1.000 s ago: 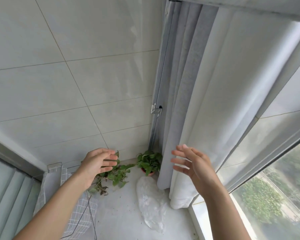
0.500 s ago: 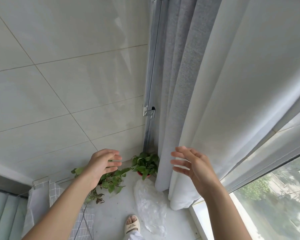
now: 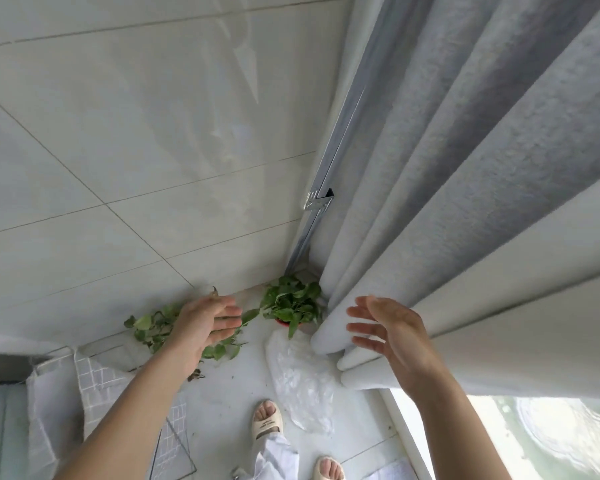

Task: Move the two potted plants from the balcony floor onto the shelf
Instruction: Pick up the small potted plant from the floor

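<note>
Two potted plants stand on the balcony floor in the far corner. The right plant (image 3: 291,303) has dense green leaves and a red pot, partly tucked behind the curtain. The left plant (image 3: 153,325) trails leaves along the wall; its pot is hidden behind my left hand (image 3: 207,322). That hand hovers over it with fingers apart and holds nothing. My right hand (image 3: 387,332) is raised, open and empty, just in front of the curtain's lower folds. No shelf is in view.
A grey-white curtain (image 3: 465,202) hangs on the right, reaching the floor. A crumpled clear plastic bag (image 3: 302,379) lies on the floor before the red pot. A checked cloth (image 3: 94,379) lies at lower left. My sandalled feet (image 3: 267,422) stand below. The tiled wall (image 3: 118,133) fills the left.
The view has tilted down and moved closer to the corner, so both plants look nearer and my feet show. Both hands stay open and have reached further toward the plants.
</note>
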